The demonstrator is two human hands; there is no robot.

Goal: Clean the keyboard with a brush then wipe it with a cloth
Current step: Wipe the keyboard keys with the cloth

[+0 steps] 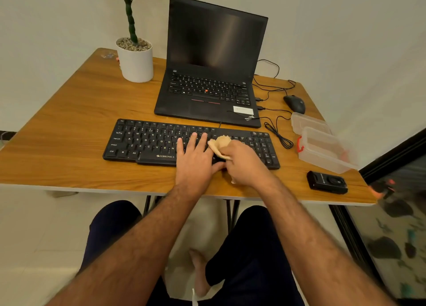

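From the head camera, the black keyboard (161,142) lies on the wooden table (69,144) just in front of the open laptop (207,75). The left hand (196,158) rests flat on the keyboard's middle keys, fingers straight. The right hand (242,160) grasps a crumpled tan cloth (220,143) against the keyboard's right part. Clear plastic boxes (322,148) and a mouse (295,103) sit right of the keyboard.

Warm, even indoor light; wide-angle bending at edges; right side perhaps slightly blurred.
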